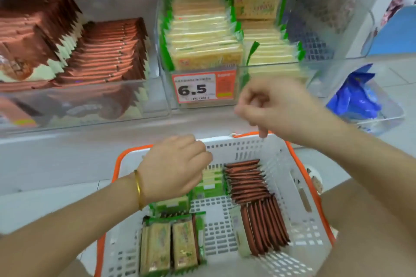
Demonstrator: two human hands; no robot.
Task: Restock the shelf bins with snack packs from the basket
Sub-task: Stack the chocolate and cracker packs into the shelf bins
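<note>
Over the basket [281, 164], the left hand [173, 168] hangs knuckles-up above the green cracker packs [166, 245], fingers curled under; I can't tell whether they've got one. Higher up, the right hand [276, 108] hovers blurred by the bin front, fingers loosely curled, nothing visible in them. Brown wafer packs [247, 180] stand on edge along the basket's right side. Upper centre, the clear green-pack bin [202, 40] sits behind its 6.5 price tag [202, 87]; the brown-pack bin [108, 51] is at upper left. I'd judge these packs light, thin and film-slick, with brittle contents: pinch a small stack across the flat faces, firmly but without crushing.
</note>
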